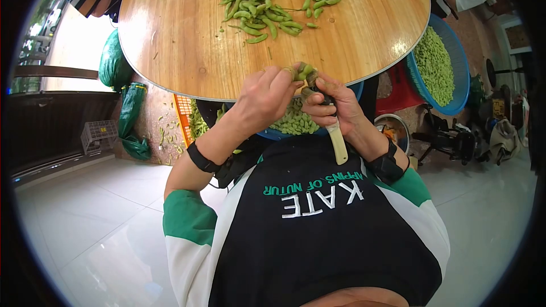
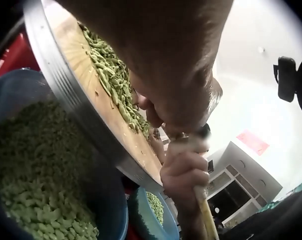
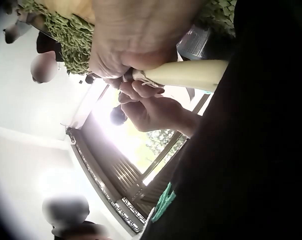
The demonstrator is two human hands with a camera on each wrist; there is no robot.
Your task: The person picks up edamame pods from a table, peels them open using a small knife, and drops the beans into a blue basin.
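Green pod [image 1: 305, 72] is pinched by left hand [image 1: 263, 98] near the edge of wooden table [image 1: 182, 45]; cream-handled tool [image 1: 338, 145] is gripped in right hand [image 1: 339, 102], fingers wrapped. Shelled beans [image 1: 296, 120] are held below in blue tub [image 1: 357, 88]; more pods [image 1: 264, 5] are piled on tabletop.

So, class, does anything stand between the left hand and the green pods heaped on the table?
Nothing visible does. In the head view, only wooden tabletop with a few small scraps lies between the left hand and the pods.
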